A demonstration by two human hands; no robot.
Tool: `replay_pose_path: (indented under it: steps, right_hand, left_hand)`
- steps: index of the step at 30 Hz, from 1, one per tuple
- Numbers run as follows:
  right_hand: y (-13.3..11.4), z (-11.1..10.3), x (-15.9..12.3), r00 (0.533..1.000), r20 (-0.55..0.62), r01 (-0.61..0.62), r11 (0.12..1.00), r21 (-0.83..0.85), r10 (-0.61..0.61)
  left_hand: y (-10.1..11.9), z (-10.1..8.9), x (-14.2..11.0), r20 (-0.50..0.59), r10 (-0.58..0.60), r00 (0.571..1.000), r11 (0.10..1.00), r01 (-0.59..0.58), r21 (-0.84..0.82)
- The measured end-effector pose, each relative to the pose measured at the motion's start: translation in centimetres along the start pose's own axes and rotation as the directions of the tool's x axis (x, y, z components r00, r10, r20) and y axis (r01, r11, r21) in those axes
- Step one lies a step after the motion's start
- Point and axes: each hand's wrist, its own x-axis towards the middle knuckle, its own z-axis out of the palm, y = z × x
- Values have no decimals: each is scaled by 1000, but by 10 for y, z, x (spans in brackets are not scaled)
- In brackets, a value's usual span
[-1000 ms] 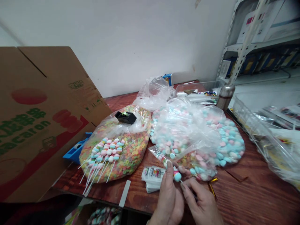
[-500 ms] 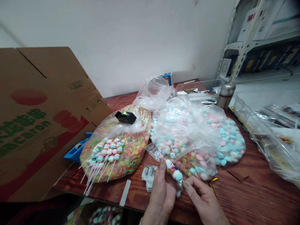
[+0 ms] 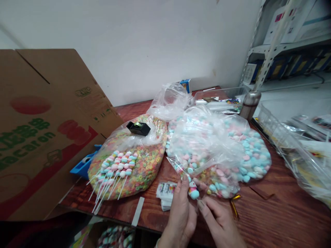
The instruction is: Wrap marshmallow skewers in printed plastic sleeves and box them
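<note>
At the front of the reddish-brown wooden table, the left hand closes around a pastel marshmallow-like skewer in a clear plastic sleeve; the right hand is nearly closed at the lower end, its exact hold unclear. This piece appears sleeved but shows no tie, while the cluster of pastel skewers on white sticks at left appears bare.

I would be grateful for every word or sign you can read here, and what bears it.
"acaron", first letter partly cut off, on the carton.
Carton: green Chinese characters, partly cut off, too blurred to quote.
Carton: umbrella sign; nearby small print unreadable.
Packets and wrapper: print too small.
White box, upper shelf: marks too blurred.
</note>
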Motion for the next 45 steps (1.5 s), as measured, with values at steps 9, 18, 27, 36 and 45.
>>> replay_pose_path:
  steps: [9, 18, 27, 36, 45]
  right_hand:
    - [-2, -17, 7, 795, 73, 455, 511, -729, -603]
    - [-6, -12, 4, 815, 183, 494, 495, -715, -549]
    - [5, -8, 1, 964, 67, 260, 874, -410, -256]
    - [-6, -4, 7, 827, 114, 471, 567, -676, -551]
    - [-6, 2, 9, 803, 119, 474, 505, -721, -584]
  left_hand:
    - [7, -11, 1, 111, -49, 993, 973, 22, 232]
    - [6, -25, -4, 88, -124, 988, 909, 77, 410]
    - [27, -33, -31, 256, -174, 951, 924, 68, 375]
    - [21, -36, -21, 218, -112, 969, 894, 3, 448]
    - [17, -44, -17, 222, -91, 971, 829, -50, 557]
